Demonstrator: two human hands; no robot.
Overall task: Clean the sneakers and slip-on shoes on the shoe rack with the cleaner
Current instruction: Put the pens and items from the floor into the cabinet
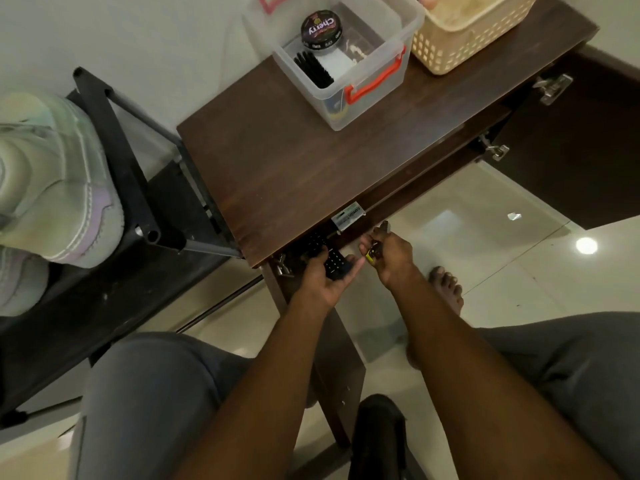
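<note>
Fingers [320,255] of the left hand [323,277] curl round a dark studded shoe sole [330,259] at the wooden surface's [294,161] front edge. Right hand [389,256] pinches a small black-yellow item [373,252], identity unclear. Pale sneakers [52,174] sit on the black shoe rack [114,133], left.

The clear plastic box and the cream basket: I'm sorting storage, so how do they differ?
The clear plastic box has solid see-through walls and an orange handle; the cream basket has opaque, perforated walls and no visible handle. The box shows a round tin and a black brush inside; the basket's contents are unclear. Both stand side by side on the dark wooden cabinet top.
</note>
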